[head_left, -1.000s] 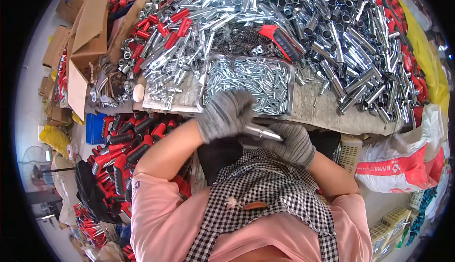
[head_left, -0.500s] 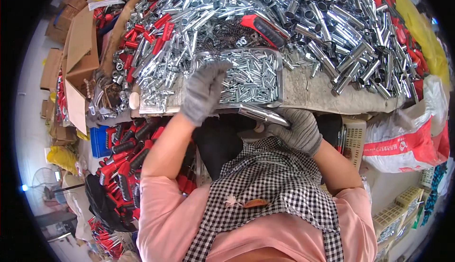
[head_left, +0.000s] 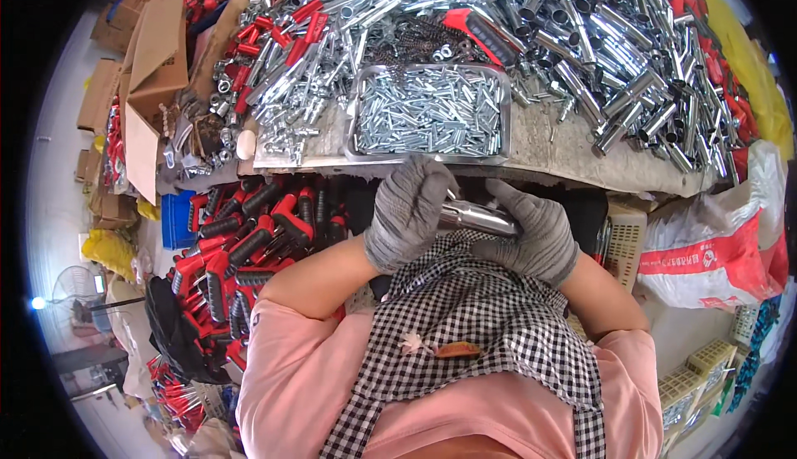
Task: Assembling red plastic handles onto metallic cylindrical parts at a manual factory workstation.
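Both my hands wear grey knitted gloves and meet in front of my checked apron, just below the table edge. My right hand (head_left: 535, 233) grips a chrome metal tube (head_left: 480, 219) that lies nearly level, one end toward my left hand. At the tube's left end is my left hand (head_left: 408, 214), its fingers closed in a pinch. A small shiny metal piece (head_left: 452, 193) shows at those fingertips; most of it is hidden. Beyond my hands a metal tray (head_left: 431, 158) full of short silvery pins (head_left: 432, 114) sits at the table's front edge.
Chrome tubes (head_left: 614, 69) are heaped on the table's right, with small fittings (head_left: 290, 119) and red parts at left. Behind the tray lie dark springs (head_left: 419, 40) and a red-black handle (head_left: 486, 36). Red-black handled tools (head_left: 249, 243) pile below left; a white-red sack (head_left: 706, 235) stands right.
My left hand has come from over the tray of pins down to the tube's left end. My right hand still holds the tube, now slightly lower. The view has shifted a little.
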Action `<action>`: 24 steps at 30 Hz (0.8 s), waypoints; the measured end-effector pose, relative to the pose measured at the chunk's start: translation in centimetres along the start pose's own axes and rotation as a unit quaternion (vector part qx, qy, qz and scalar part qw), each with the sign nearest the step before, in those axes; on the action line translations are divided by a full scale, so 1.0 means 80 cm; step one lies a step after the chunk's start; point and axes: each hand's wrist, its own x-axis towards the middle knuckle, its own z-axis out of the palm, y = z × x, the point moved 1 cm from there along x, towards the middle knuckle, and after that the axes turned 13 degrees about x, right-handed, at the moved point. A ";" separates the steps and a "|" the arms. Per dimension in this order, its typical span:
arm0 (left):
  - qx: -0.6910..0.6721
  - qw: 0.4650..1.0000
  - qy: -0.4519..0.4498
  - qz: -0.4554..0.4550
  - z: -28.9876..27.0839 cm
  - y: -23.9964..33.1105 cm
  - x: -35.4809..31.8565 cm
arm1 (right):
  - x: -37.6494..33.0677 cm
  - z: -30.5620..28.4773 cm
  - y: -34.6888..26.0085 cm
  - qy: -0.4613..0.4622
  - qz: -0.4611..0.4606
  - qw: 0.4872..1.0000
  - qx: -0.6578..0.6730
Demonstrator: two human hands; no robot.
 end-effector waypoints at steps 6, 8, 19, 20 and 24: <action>0.001 1.000 0.016 0.022 0.012 0.011 -0.005 | -0.002 0.022 -0.003 0.030 -0.086 0.994 -0.069; -0.033 0.999 -0.014 0.013 0.007 0.007 -0.006 | -0.002 0.022 -0.004 0.038 -0.100 0.992 -0.071; 0.195 0.922 -0.086 0.323 -0.006 -0.009 0.006 | 0.002 0.008 -0.008 0.049 -0.106 0.982 -0.147; 0.264 0.898 -0.091 0.341 -0.004 -0.009 -0.001 | 0.003 0.008 -0.006 0.044 -0.114 0.980 -0.156; 0.397 0.827 -0.169 0.361 -0.012 0.020 0.004 | 0.003 0.009 -0.009 0.002 -0.139 0.976 -0.168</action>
